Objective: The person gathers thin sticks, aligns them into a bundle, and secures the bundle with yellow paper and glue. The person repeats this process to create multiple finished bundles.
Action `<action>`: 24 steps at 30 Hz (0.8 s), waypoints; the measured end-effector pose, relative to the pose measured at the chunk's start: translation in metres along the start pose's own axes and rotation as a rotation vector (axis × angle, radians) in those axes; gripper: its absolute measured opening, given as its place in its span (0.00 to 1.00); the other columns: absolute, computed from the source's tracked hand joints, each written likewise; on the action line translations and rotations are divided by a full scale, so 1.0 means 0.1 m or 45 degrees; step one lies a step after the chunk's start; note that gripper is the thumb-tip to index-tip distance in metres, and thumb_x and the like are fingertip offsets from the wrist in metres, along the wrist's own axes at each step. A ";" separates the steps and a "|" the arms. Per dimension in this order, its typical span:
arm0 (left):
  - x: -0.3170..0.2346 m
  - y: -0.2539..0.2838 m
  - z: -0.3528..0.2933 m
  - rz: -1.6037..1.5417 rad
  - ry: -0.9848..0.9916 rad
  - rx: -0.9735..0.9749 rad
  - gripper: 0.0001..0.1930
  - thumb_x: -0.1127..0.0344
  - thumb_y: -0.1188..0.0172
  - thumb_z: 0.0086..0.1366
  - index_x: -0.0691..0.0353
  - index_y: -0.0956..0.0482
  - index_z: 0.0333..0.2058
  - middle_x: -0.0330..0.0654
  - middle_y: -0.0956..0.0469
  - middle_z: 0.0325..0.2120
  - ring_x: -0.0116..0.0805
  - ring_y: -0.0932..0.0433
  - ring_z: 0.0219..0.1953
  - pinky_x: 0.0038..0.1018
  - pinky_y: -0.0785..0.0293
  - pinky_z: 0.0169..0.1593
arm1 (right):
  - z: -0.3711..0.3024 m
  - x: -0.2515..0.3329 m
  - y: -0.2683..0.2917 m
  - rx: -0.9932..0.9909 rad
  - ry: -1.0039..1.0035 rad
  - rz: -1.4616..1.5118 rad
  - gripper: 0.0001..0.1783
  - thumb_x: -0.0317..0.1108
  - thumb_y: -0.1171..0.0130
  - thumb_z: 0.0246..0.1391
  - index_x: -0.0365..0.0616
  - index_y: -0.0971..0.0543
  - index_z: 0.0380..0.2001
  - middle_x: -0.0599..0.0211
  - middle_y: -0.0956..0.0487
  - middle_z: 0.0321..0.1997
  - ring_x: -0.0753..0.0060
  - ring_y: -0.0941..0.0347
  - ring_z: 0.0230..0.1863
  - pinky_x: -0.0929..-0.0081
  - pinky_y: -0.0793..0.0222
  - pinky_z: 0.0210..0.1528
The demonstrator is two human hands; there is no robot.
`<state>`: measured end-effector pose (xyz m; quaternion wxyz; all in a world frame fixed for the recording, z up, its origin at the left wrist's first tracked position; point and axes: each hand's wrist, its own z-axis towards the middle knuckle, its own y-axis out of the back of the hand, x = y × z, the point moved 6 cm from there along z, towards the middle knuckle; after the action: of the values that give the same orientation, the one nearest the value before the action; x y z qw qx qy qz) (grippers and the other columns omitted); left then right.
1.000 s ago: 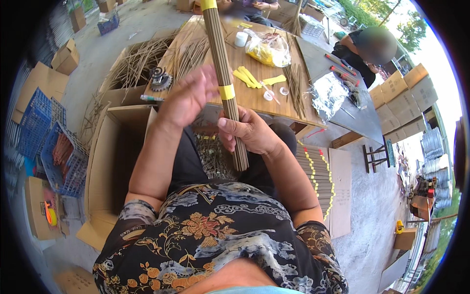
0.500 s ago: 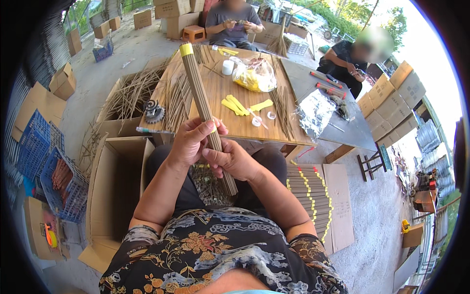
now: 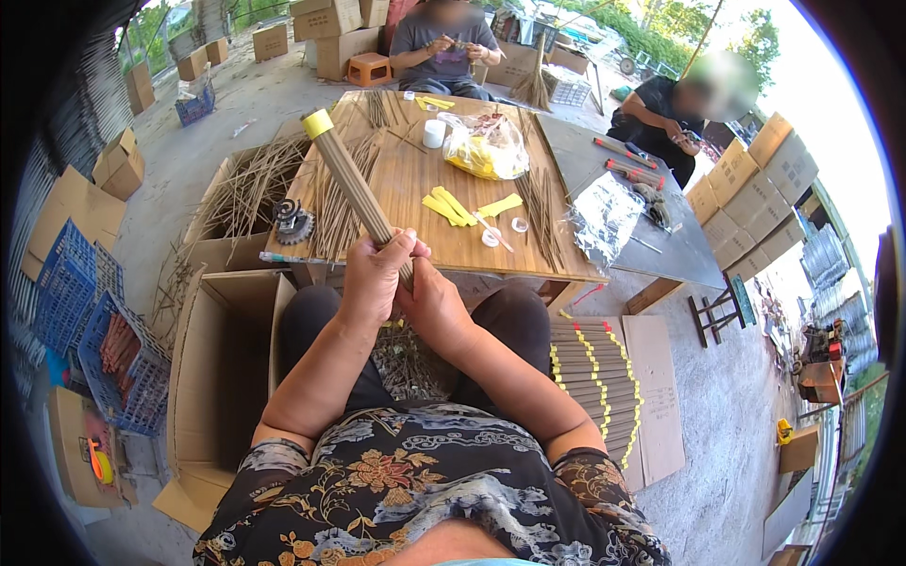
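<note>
A bundle of thin brown sticks point(image 3: 354, 179) with a yellow band round its far end slants up and to the left over my lap. My left hand point(image 3: 373, 275) is closed round its lower part, thumb lying along it. Just below and to the right, my right hand point(image 3: 436, 307) is also closed on the bundle, touching the left. Both hands hide the bundle's near end. Beyond them, yellow strips point(image 3: 451, 206) and a small white round lid point(image 3: 491, 239) lie on the wooden table point(image 3: 406, 226). Loose brown sticks point(image 3: 340, 212) are spread at the table's left.
An open cardboard box point(image 3: 226, 349) stands left of my knees. Finished-looking yellow-banded bundles point(image 3: 595, 387) lie on cardboard at the right. A plastic bag point(image 3: 486, 146) and a metal gear point(image 3: 294, 224) rest on the table. Two other people point(image 3: 444, 52) sit across, their hands busy.
The bundle has tilted further left, its banded end moving left and down. My right hand has shifted in closer against my left, and the near end no longer shows below the hands.
</note>
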<state>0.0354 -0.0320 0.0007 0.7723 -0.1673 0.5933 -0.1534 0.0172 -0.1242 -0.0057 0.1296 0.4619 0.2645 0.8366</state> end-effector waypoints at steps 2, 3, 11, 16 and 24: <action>0.03 0.01 0.02 0.064 -0.015 -0.089 0.07 0.67 0.45 0.57 0.66 0.27 0.26 0.42 0.25 0.23 0.29 0.26 0.28 0.27 0.30 0.39 | 0.02 -0.02 0.00 -0.036 -0.019 -0.069 0.13 0.31 0.47 0.47 0.34 0.37 0.27 0.44 0.28 0.27 0.41 0.30 0.30 0.57 0.33 0.29; 0.03 0.02 0.02 0.098 -0.024 -0.133 0.07 0.67 0.45 0.56 0.66 0.27 0.26 0.43 0.25 0.23 0.29 0.26 0.27 0.26 0.31 0.39 | 0.02 -0.02 0.01 -0.027 -0.036 -0.090 0.12 0.31 0.47 0.47 0.34 0.37 0.27 0.43 0.28 0.27 0.41 0.30 0.30 0.57 0.33 0.30; -0.17 0.12 0.18 -0.287 0.057 -0.133 0.05 0.70 0.45 0.54 0.67 0.28 0.26 0.45 0.24 0.24 0.35 0.24 0.29 0.30 0.28 0.41 | 0.04 0.07 0.26 0.239 0.037 0.045 0.31 0.37 0.39 0.45 0.29 0.36 0.48 0.45 0.28 0.45 0.60 0.31 0.49 0.74 0.36 0.50; -0.33 0.24 0.34 -0.951 0.268 0.061 0.13 0.60 0.49 0.61 0.67 0.27 0.26 0.51 0.24 0.30 0.43 0.24 0.38 0.41 0.31 0.50 | 0.09 -0.26 0.68 0.116 -0.078 0.523 0.38 0.37 0.36 0.42 0.35 0.41 0.54 0.49 0.33 0.52 0.57 0.37 0.54 0.68 0.45 0.58; 0.17 -0.42 0.05 -0.928 0.671 0.295 0.26 0.47 0.53 0.60 0.69 0.28 0.39 0.47 0.23 0.34 0.36 0.24 0.38 0.28 0.28 0.44 | 0.06 0.40 0.76 -0.419 0.637 0.185 0.41 0.48 0.37 0.41 0.37 0.41 0.54 0.51 0.36 0.54 0.52 0.45 0.60 0.58 0.51 0.60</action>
<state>0.0434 -0.0772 0.0055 0.5045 -0.2329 0.6507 -0.5174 0.0025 -0.1665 0.0678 0.0734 0.2321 0.1156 0.9630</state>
